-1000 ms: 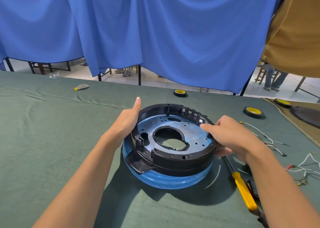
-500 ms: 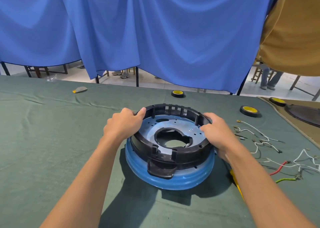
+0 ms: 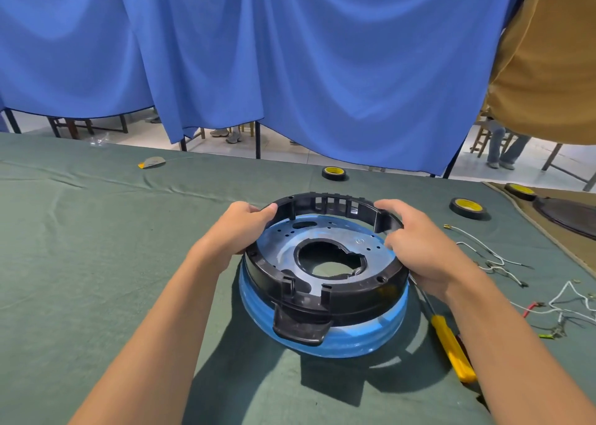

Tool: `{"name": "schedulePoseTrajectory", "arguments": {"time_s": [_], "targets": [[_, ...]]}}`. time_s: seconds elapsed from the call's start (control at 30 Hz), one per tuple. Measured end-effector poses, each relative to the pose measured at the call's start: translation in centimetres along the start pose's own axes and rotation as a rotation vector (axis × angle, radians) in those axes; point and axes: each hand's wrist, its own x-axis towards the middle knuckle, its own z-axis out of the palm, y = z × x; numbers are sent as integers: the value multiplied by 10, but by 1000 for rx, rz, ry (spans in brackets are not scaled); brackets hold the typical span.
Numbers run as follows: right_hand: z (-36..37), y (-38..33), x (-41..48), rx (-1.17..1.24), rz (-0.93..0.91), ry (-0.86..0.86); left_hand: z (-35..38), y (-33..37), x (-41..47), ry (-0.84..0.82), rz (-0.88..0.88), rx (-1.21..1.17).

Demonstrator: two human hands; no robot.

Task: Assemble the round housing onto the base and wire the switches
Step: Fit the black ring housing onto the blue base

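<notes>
A black round housing ring (image 3: 351,291) sits on top of a blue round base (image 3: 348,337) in the middle of the green table. Its black tab (image 3: 298,326) points toward me. My left hand (image 3: 237,228) grips the ring's left rim, thumb curled over the top edge. My right hand (image 3: 419,241) grips the right rim the same way. The base's flat top plate (image 3: 280,244) has a large central hole and small holes. Loose white wires with terminals (image 3: 487,255) lie to the right.
A yellow-handled screwdriver (image 3: 451,349) lies right of the base, partly under my right forearm. More wires, red and green among them (image 3: 554,311), lie at the far right. Tape rolls (image 3: 467,207), (image 3: 334,173) stand behind. Blue curtain hangs at the back.
Both hands went from resting against the ring's sides to gripping its rim. The ring has turned on the base, its tab swinging from the front left toward me.
</notes>
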Motion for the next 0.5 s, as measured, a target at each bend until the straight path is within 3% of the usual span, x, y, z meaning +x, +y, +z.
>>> {"name": "schedulePoseTrajectory", "arguments": {"time_s": [0.27, 0.5], "targets": [[3, 4, -5, -39, -29, -8, -1, 1, 1, 28, 22, 67], [5, 3, -4, -30, -42, -14, -2, 1, 1, 16, 43, -10]]}}
